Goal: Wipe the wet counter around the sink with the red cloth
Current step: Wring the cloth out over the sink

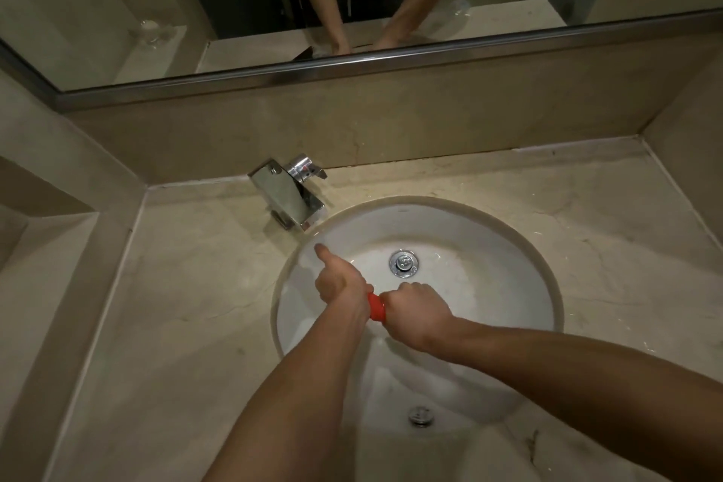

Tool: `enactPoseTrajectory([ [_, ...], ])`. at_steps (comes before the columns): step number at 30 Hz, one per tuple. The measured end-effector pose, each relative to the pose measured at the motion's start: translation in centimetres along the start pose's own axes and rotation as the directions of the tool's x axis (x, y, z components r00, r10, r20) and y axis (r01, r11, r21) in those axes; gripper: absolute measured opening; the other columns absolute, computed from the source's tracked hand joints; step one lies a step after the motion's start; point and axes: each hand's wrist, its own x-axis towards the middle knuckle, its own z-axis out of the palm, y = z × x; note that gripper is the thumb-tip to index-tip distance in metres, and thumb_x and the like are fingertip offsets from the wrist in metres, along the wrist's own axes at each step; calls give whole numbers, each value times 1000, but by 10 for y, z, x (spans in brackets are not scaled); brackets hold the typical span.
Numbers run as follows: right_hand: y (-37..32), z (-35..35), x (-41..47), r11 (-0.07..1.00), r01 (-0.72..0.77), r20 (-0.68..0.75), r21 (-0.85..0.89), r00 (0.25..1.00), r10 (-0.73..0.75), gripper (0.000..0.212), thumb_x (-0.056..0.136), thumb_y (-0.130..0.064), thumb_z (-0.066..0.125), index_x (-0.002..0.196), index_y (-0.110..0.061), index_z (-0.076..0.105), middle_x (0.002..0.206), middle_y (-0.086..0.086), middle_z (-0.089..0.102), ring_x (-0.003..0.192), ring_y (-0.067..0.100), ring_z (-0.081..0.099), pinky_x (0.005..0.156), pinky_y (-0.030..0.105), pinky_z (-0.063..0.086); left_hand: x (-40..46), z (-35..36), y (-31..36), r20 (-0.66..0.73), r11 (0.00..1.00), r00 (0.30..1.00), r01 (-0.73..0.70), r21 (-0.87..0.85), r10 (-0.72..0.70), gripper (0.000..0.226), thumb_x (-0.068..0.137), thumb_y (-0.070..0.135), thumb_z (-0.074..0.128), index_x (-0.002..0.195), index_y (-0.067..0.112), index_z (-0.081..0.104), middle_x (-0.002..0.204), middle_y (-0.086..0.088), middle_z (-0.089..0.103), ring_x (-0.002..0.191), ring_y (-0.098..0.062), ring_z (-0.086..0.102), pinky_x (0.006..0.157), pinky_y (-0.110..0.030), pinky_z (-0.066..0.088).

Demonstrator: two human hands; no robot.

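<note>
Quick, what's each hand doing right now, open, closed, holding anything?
Left hand: closed, gripping one end of the red cloth over the sink, thumb sticking out.
Right hand: closed, gripping the cloth's other end.

Two hands, left (337,283) and right (416,311); one red cloth (376,306); one sink (489,286); one tap (287,192); one drain (404,263); one overflow hole (421,416); one mirror (117,12); one worktop (187,286).

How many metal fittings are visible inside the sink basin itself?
2. The drain sits at the basin's bottom, just beyond the hands wringing the red cloth. The overflow fitting is on the near wall. The forearms may hide more.
</note>
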Motion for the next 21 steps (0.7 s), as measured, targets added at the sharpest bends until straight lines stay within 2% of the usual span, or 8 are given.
enactPoseTrajectory([
  [2,-1,-5,-2,987,84,29,-139,996,-80,20,96,-12,42,96,-13,61,102,19,67,92,39,63,67,35,30,-3,1,-3,-51,995,999,-9,96,14,78,93,70,25,89,0,60,75,-20,66,55,-32,60,70,-39,55],
  [5,-4,-8,-6,969,113,0,-220,993,-116,39,108,-33,34,103,-8,63,105,20,68,94,40,64,68,37,28,-14,9,-5,-32,856,948,-270,441,316,82,96,68,22,94,-2,65,98,-19,67,91,-38,64,76,-38,47],
  [7,-3,-8,-7,965,96,-20,-245,994,-104,47,108,-41,31,105,-6,62,104,19,69,93,39,64,67,37,28,-21,10,-7,51,726,896,-390,566,441,82,93,71,22,82,1,64,92,-15,66,85,-34,62,72,-38,48],
  [10,-6,-6,-15,990,45,14,-134,999,-43,39,103,-43,45,108,-8,61,107,17,68,96,38,64,71,37,35,-8,1,-11,51,739,932,-317,595,359,90,88,78,19,90,1,65,92,-12,65,81,-30,60,72,-38,47],
  [12,-8,-4,-20,988,-83,139,133,988,64,36,88,-45,69,99,-11,64,95,12,67,87,32,64,69,33,42,4,-5,-13,90,824,963,-263,502,253,94,82,84,23,87,0,66,86,-12,68,75,-30,64,77,-42,54],
  [16,-2,-17,-31,556,-334,332,761,937,108,37,77,-37,85,84,-8,62,64,6,58,50,18,61,45,24,46,5,-28,3,282,966,959,-100,237,30,67,81,76,49,68,11,56,65,-6,62,62,-23,62,71,-38,53],
  [19,3,-23,-39,263,-326,310,908,945,101,44,80,-33,84,104,0,66,70,8,57,63,20,62,69,42,63,-4,-51,23,463,973,882,-27,228,-84,75,73,86,47,60,13,57,78,-9,69,82,-24,65,82,-43,53],
  [21,0,-23,-43,215,-307,289,927,951,111,47,80,-40,82,101,0,65,71,10,61,68,23,64,77,49,61,-12,-67,34,535,973,842,-57,223,-74,79,74,86,47,64,9,63,87,-13,72,88,-28,68,89,-51,54],
])
